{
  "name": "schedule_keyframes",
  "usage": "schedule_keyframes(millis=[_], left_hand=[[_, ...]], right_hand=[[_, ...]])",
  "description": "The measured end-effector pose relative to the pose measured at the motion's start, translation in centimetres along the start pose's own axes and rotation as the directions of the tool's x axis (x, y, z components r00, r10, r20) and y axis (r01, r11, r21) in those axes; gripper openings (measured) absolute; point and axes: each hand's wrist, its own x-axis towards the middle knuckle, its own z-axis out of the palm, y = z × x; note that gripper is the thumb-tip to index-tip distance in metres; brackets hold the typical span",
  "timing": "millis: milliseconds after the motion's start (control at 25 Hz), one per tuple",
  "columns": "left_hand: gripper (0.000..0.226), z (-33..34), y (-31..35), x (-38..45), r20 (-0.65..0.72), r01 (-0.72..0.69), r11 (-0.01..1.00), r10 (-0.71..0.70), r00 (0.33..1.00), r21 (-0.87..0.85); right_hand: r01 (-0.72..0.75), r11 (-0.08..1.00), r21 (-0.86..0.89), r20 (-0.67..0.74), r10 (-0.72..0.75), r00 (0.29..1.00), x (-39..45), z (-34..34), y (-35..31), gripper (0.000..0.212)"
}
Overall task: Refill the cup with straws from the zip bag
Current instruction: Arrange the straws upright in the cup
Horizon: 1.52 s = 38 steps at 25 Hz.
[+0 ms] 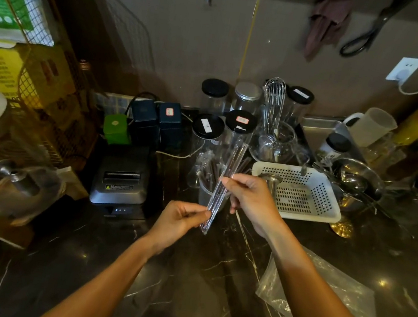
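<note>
Black white-veined marble counter (187, 275), white perforated basket (301, 194) (green tin (116, 129) behind).

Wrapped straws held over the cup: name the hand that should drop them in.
Right, probably. The right hand grips the wrapped straws mid-length, directly above the cup; the left hand only pinches their lower end.

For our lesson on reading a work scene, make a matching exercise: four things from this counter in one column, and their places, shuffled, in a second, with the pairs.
1. wrapped straws
2. zip bag
3. cup
4. whisk

A. standing in a glass jug by the wall
B. on the counter, behind the hands
C. held in both hands
D. flat on the counter under the right forearm

Pairs: 1-C, 2-D, 3-B, 4-A
</note>
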Motion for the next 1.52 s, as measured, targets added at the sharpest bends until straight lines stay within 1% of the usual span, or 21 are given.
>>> schedule_keyframes(millis=[240,280,320,360,400,440,480,520,560,600,680,760,840,880,960,1040,1120,1240,1320,1400,1520], left_hand=[[0.015,0.5,1.5,0.8,0.042,0.006,1.0,-0.006,0.999,-0.02],[0.014,0.6,2.1,0.8,0.033,0.005,0.999,-0.004,0.999,-0.032],[0.013,0.5,2.8,0.9,0.019,-0.002,0.999,0.003,1.0,-0.05],[0.012,0.5,3.8,1.0,0.011,-0.011,0.997,0.011,1.0,-0.076],[0.011,0.3,4.8,1.2,0.007,-0.019,0.995,0.019,1.0,-0.102],[0.01,0.1,5.8,1.5,0.004,-0.024,0.992,0.025,1.0,-0.127],[0.01,-0.1,6.8,1.9,-0.004,-0.027,0.989,0.027,1.0,-0.147],[0.011,-0.3,7.7,2.2,-0.012,-0.023,0.988,0.021,1.0,-0.155],[0.012,-0.5,8.5,2.6,-0.014,-0.015,0.989,0.013,1.0,-0.147],[0.012,-0.6,9.4,2.9,-0.001,-0.004,0.991,0.004,1.0,-0.131],[0.012,-0.6,10.9,3.3,0.042,-0.004,0.991,0.01,0.999,-0.134],[0.03,-0.7,12.0,3.7,0.041,-0.02,0.98,0.029,0.999,-0.197],[0.045,-0.9,11.8,4.3,-0.008,-0.01,0.965,0.009,1.0,-0.263],[0.046,-0.8,11.1,4.5,-0.043,0.005,0.96,-0.018,0.999,-0.278],[0.038,-0.1,8.8,5.0,-0.118,0.072,0.968,-0.103,0.988,-0.239],[0.03,1.0,5.7,5.2,-0.148,0.183,0.975,-0.201,0.968,-0.127],[0.034,2.1,2.7,5.4,-0.154,0.295,0.954,-0.299,0.942,-0.045],[0.03,3.1,0.2,5.8,-0.225,0.388,0.921,-0.388,0.894,-0.047],[0.023,3.4,-0.2,6.3,-0.298,0.407,0.911,-0.407,0.864,-0.063],[0.032,3.3,-0.2,7.0,-0.363,0.418,0.907,-0.409,0.837,-0.059],[0.027,2.6,-0.1,7.9,-0.424,0.402,0.915,-0.361,0.83,0.008]], right_hand=[[0.014,1.0,-0.01,0.0,-0.014,1.0,0.5,-0.4,0.1,0.027],[0.043,0.996,-0.073,-0.039,-0.046,0.998,0.6,-0.3,0.0,0.027],[0.104,0.971,-0.215,-0.103,-0.128,0.986,0.7,-0.3,0.0,0.024],[0.169,0.893,-0.417,-0.164,-0.257,0.952,0.7,-0.6,-0.1,0.025],[0.215,0.751,-0.624,-0.167,-0.397,0.902,0.7,-0.9,-0.3,0.035],[0.263,0.589,-0.764,-0.091,-0.501,0.86,0.7,-1.2,-0.6,0.046],[0.326,0.453,-0.83,0.025,-0.554,0.832,0.7,-1.4,-1.0,0.054],[0.388,0.356,-0.85,0.126,-0.577,0.807,0.7,-1.3,-1.5,0.057],[0.436,0.292,-0.851,0.195,-0.596,0.779,0.7,-1.3,-2.1,0.056],[0.463,0.246,-0.851,0.227,-0.623,0.749,0.8,-1.3,-2.6,0.053],[0.479,0.212,-0.852,0.233,-0.666,0.709,1.4,-1.6,-3.3,0.044],[0.48,0.265,-0.837,0.188,-0.684,0.705,2.4,-2.1,-3.7,0.033],[0.452,0.421,-0.786,0.069,-0.668,0.741,3.4,-2.5,-4.0,0.021],[0.43,0.528,-0.732,0.006,-0.627,0.779,3.9,-2.7,-4.1,0.019],[0.371,0.739,-0.562,-0.068,-0.488,0.87,4.7,-3.1,-4.2,0.022],[0.325,0.84,-0.435,-0.108,-0.407,0.907,5.0,-3.3,-3.9,0.031],[0.27,0.891,-0.364,-0.144,-0.34,0.929,5.4,-3.4,-3.2,0.035],[0.199,0.925,-0.325,-0.125,-0.251,0.96,6.2,-3.4,-1.6,0.037],[0.154,0.925,-0.349,-0.084,-0.194,0.977,6.8,-3.5,-0.5,0.035],[0.116,0.913,-0.392,-0.069,-0.155,0.985,7.2,-3.4,0.1,0.033],[0.086,0.855,-0.512,-0.04,-0.124,0.991,7.7,-3.0,0.6,0.033]])
